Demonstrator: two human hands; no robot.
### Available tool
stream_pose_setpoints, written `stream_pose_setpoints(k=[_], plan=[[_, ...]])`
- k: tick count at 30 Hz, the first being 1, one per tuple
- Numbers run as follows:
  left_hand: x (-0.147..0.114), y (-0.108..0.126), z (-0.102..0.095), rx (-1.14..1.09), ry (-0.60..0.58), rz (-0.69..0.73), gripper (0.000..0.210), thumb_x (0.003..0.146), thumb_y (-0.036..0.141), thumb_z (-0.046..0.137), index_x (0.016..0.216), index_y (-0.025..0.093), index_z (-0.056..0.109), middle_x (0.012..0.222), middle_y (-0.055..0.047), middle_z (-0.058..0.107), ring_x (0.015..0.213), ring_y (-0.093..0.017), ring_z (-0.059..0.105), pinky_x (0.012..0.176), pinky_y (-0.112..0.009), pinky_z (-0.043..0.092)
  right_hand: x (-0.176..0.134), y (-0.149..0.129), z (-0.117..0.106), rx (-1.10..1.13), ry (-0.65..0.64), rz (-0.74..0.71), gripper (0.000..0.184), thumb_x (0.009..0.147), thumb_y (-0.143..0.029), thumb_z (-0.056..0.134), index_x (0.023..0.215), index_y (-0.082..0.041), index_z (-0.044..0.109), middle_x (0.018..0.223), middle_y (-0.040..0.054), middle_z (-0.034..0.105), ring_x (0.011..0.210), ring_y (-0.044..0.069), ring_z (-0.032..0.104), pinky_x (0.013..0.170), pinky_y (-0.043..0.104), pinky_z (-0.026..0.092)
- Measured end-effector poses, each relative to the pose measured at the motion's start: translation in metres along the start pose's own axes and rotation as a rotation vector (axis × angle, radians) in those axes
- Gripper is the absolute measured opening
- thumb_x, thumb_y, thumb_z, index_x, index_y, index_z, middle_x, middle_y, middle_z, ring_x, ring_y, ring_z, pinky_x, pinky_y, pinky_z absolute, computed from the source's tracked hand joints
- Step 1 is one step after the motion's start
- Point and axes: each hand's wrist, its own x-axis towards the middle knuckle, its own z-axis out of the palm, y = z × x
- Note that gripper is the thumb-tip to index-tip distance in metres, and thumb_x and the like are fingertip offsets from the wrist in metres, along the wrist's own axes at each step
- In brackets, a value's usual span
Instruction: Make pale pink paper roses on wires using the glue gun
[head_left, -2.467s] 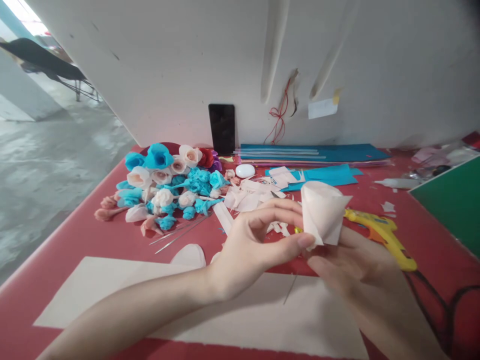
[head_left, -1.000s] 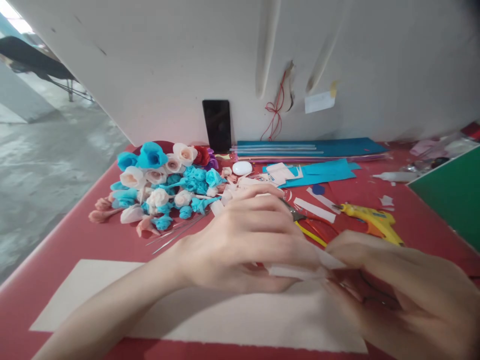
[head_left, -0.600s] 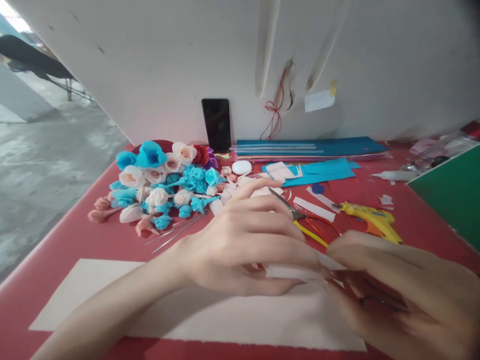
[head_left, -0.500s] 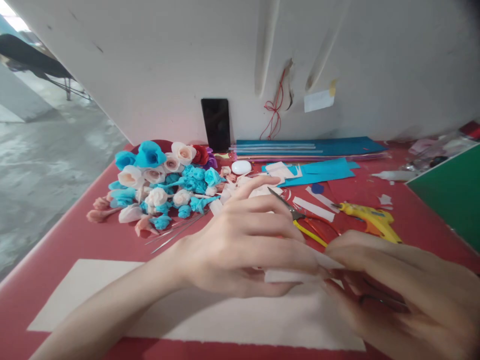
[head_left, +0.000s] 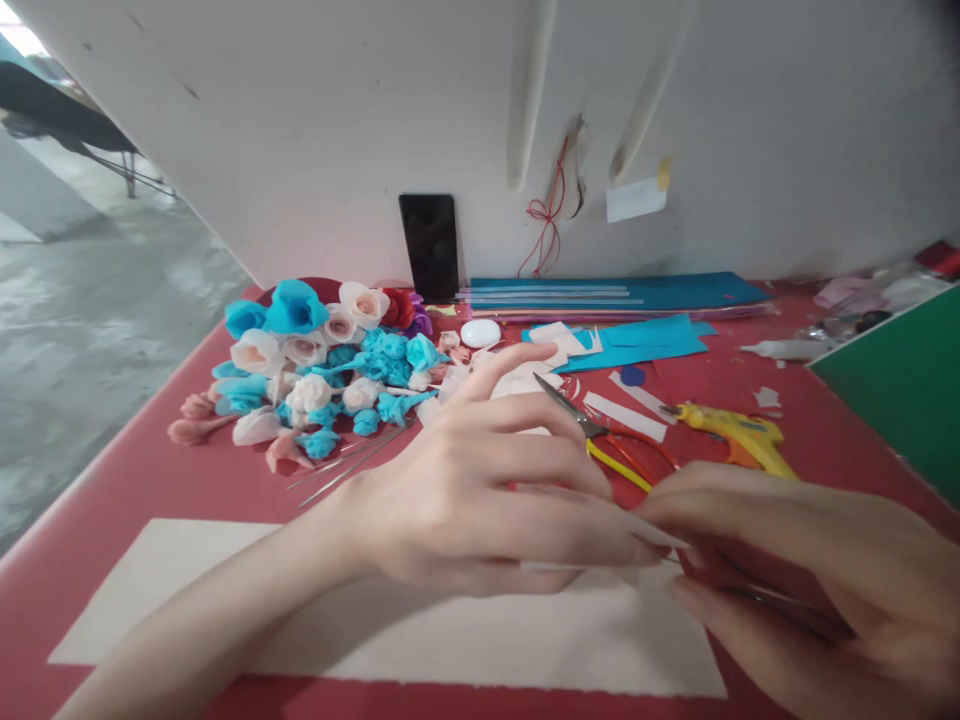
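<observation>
My left hand [head_left: 480, 500] reaches over a pale paper sheet [head_left: 360, 630], with its index finger stretched out and the other fingers curled. A piece of thin white crepe paper [head_left: 551, 566] is held between its fingers and thumb and comes out toward the right. Close by on the right, my right hand [head_left: 817, 560] is closed in a pinch near the paper's end. Thin, dark wire [head_left: 787, 598] curves through its fingers; its full shape is hidden. The two hands' fingertips nearly meet.
Blue, white and pink paper flowers [head_left: 322, 370] lie at left. Scissors [head_left: 592, 425], a yellow glue gun [head_left: 739, 435], blue paper [head_left: 630, 345] and paper scraps lie beyond my hands. A phone [head_left: 429, 245] leans against the white wall. A green board [head_left: 900, 380] stands right.
My right hand has shifted slightly right, away from my left fingertips, and the wire shows more. My left fingers have curled further over the paper. The view has shifted slightly.
</observation>
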Motion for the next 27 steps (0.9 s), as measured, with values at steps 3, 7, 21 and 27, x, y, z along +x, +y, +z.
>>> stream_pose_setpoints(k=[3,7,21,27], plan=[[0.0,-0.002,0.002,-0.024,-0.018,0.017,0.011,0.075,0.013,0.065,0.078,0.023,0.068,0.078,0.006,0.071,0.08,-0.011,0.058,0.114,-0.047,0.019,0.002,0.002,0.0,-0.026,0.015,0.038,0.015,0.079,-0.044,0.057,0.088,-0.035,0.066,0.079,-0.0012,0.065,0.071,0.021,0.065,0.052,0.022,0.057],[0.002,-0.001,0.003,-0.073,-0.003,-0.063,0.01,0.073,0.015,0.069,0.08,0.022,0.067,0.077,0.007,0.071,0.074,-0.008,0.06,0.116,-0.045,0.016,0.007,0.003,0.004,0.02,-0.046,0.116,0.017,0.077,-0.041,0.057,0.077,-0.03,0.069,0.063,0.0008,0.061,0.063,0.021,0.063,0.045,0.024,0.054],[0.002,-0.004,0.004,0.102,0.029,0.091,0.008,0.073,0.018,0.068,0.079,0.024,0.07,0.073,0.007,0.073,0.073,-0.012,0.063,0.115,-0.054,0.015,0.028,0.005,0.003,0.323,-0.381,0.01,0.016,0.078,-0.015,0.053,0.076,-0.029,0.062,0.068,-0.0143,0.062,0.057,0.003,0.058,0.052,0.004,0.046],[0.004,-0.003,0.004,0.125,0.038,0.116,0.007,0.072,0.021,0.07,0.079,0.023,0.07,0.072,0.007,0.073,0.07,-0.011,0.063,0.115,-0.055,0.012,0.026,0.003,0.003,0.349,-0.374,-0.002,0.015,0.078,-0.015,0.054,0.076,-0.027,0.061,0.068,-0.0133,0.062,0.054,0.003,0.056,0.051,0.004,0.045]])
